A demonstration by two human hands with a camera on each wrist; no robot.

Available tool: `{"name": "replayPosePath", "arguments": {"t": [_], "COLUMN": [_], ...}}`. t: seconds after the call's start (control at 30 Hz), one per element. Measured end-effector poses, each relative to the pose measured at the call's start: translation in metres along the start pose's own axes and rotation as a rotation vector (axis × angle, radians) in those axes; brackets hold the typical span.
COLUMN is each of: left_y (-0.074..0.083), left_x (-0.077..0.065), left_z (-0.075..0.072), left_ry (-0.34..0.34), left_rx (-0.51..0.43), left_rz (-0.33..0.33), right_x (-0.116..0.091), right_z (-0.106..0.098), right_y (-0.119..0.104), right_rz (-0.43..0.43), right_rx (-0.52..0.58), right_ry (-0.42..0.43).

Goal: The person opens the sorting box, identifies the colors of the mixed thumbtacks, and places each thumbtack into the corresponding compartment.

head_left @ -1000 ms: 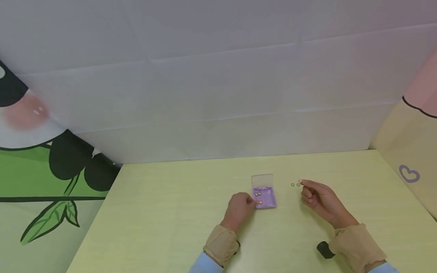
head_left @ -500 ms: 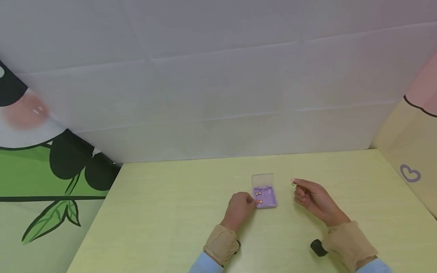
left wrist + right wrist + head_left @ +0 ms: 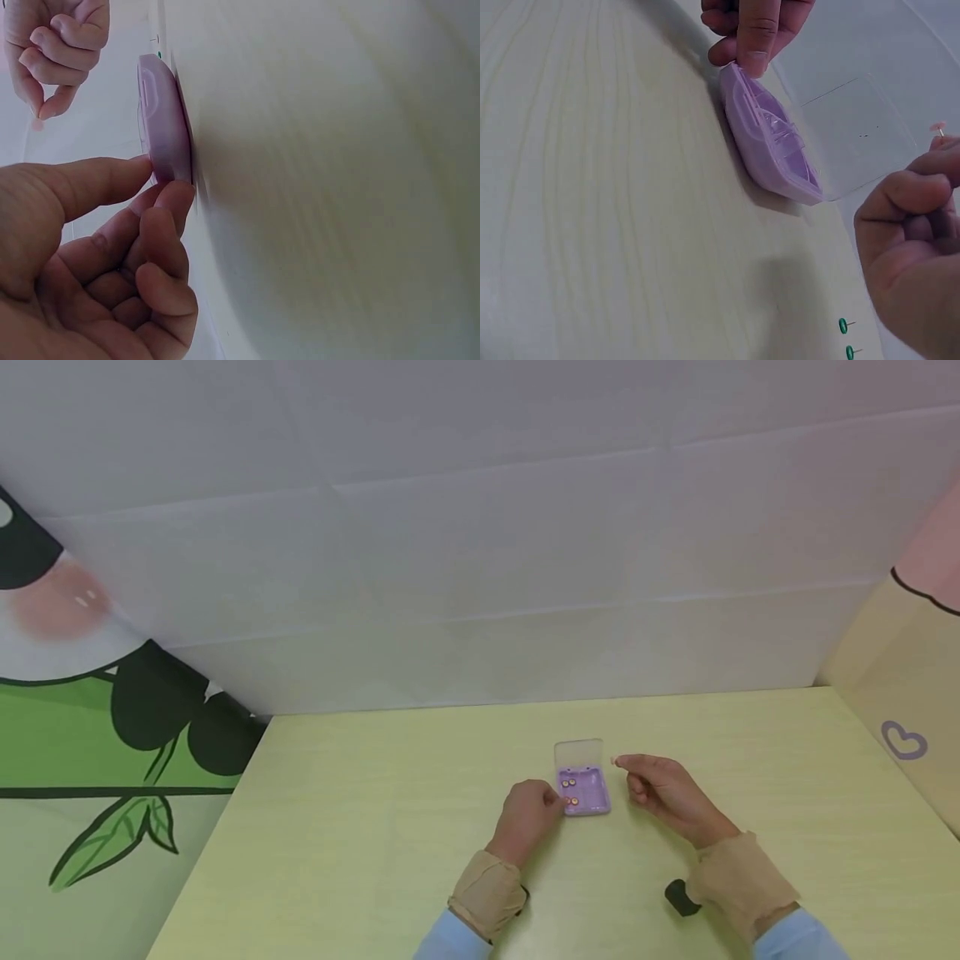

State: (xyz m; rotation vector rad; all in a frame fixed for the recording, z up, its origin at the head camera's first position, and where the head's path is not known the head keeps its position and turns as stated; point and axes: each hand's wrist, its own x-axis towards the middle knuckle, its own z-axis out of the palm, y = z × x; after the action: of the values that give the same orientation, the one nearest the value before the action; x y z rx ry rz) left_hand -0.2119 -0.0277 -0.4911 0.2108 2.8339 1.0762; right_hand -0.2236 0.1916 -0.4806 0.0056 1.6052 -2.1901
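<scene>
A small purple case (image 3: 596,793) with its clear lid (image 3: 579,751) raised lies on the table. Several tiny round stud earrings (image 3: 572,782) sit in its left part. My left hand (image 3: 525,818) pinches the case's near left corner between thumb and index finger, the other fingers curled below. Just right of the case, above the table, my right hand (image 3: 667,793) pinches a pink stud earring (image 3: 938,126) with a thin gold post. Two green stud earrings (image 3: 844,326) lie on the table in the right wrist view; in the head view the right hand hides them.
The pale yellow wood-grain table (image 3: 360,827) ends at a white sheet (image 3: 450,568) behind. Printed panels stand at left and right, one with a purple heart (image 3: 903,741). A black wrist device (image 3: 681,897) hangs at the right cuff.
My right hand has moved left toward the case with the pink stud earring, passing over the green studs, which are now hidden in the head view. My left hand has stayed on the case.
</scene>
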Motion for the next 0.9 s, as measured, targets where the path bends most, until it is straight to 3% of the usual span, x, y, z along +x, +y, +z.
{"name": "replayPosePath", "arguments": {"t": [0.4, 0.73, 0.9], "left_y": [-0.001, 0.001, 0.002], "left_x": [0.000, 0.000, -0.001], "left_z": [0.000, -0.002, -0.003], "left_ry": [-0.001, -0.010, -0.010], "left_rx": [-0.008, 0.002, 0.011], "left_rz": [0.015, -0.002, -0.002], "right_x": [0.013, 0.021, 0.024], "right_z": [0.004, 0.013, 0.017], "right_y": [0.013, 0.018, 0.022], "right_rz": [0.056, 0.069, 0.069], "right_rx": [-0.273, -0.497, -0.557], "right_ry": [0.140, 0.172, 0.194]}}
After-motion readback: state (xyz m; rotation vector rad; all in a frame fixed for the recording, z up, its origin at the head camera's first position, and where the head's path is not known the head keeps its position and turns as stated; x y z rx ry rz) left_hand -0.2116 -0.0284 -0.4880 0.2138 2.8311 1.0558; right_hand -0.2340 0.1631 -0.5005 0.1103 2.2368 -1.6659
